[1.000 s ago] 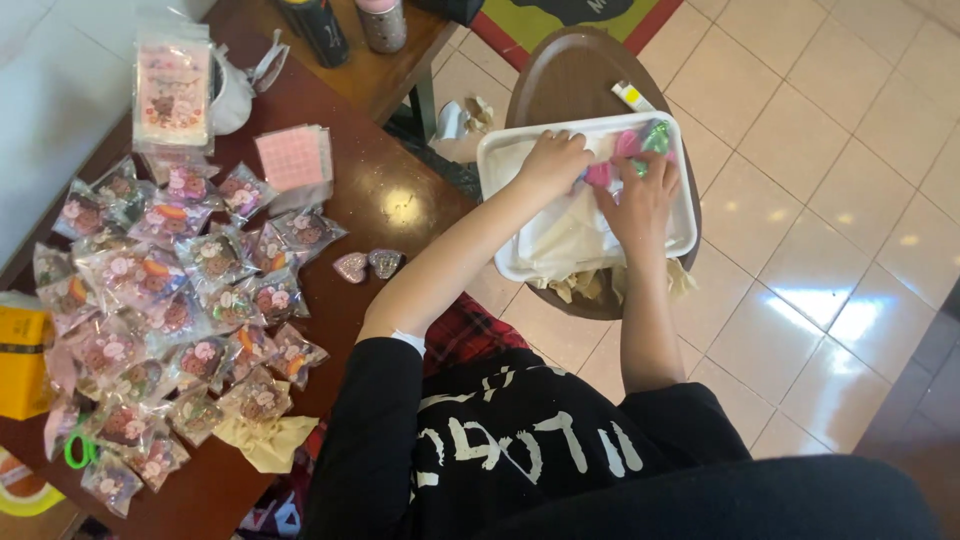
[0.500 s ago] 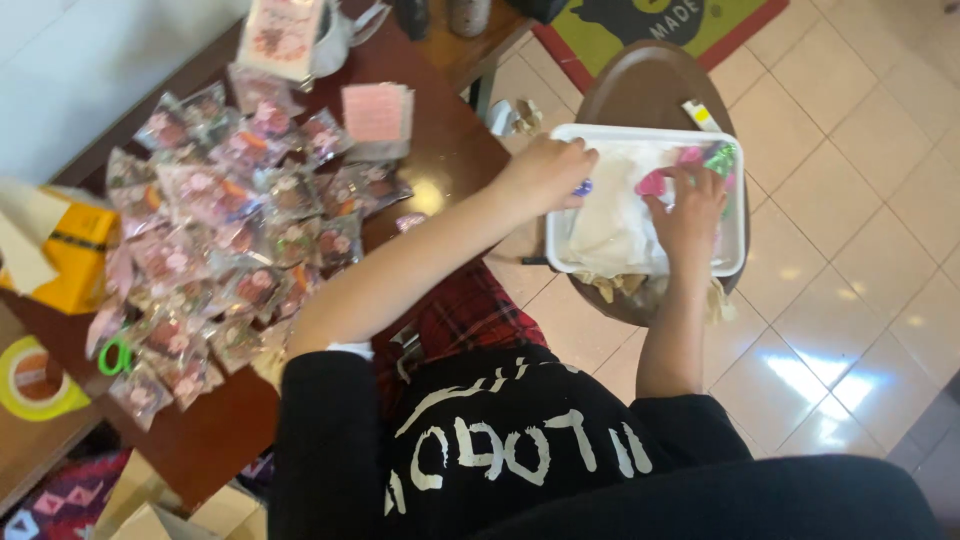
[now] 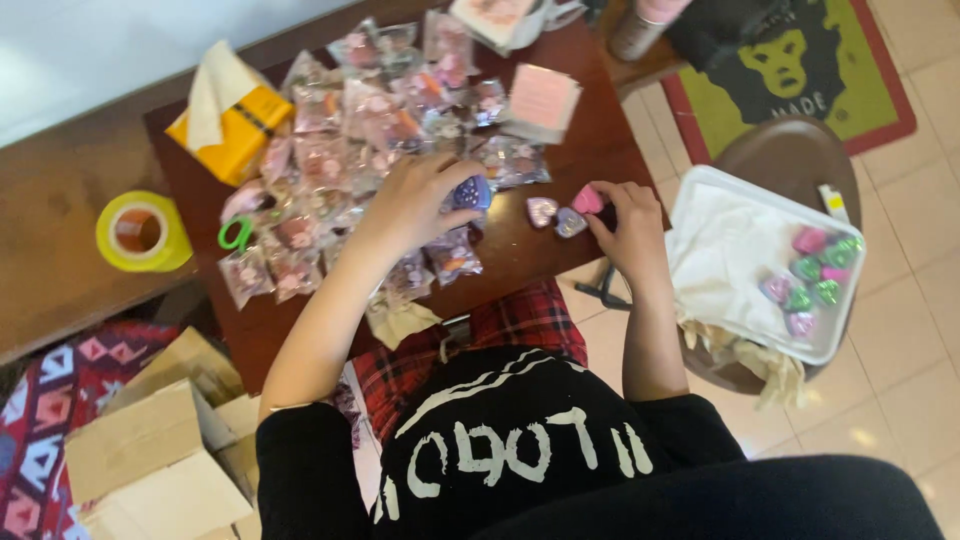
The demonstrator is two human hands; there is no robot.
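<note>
The left hand (image 3: 415, 200) is closed around a small purple heart-shaped piece (image 3: 470, 192) just above the dark wooden table (image 3: 590, 150), beside the spread of clear packets (image 3: 350, 130). The right hand (image 3: 625, 225) pinches a pink heart piece (image 3: 587, 200) at the table's near edge, close to two more loose hearts (image 3: 556, 216). They look light and hard, possibly glossy and slippery, so a fingertip pinch across the flat sides suits them. A white tray (image 3: 700, 190) to the right holds more.
</note>
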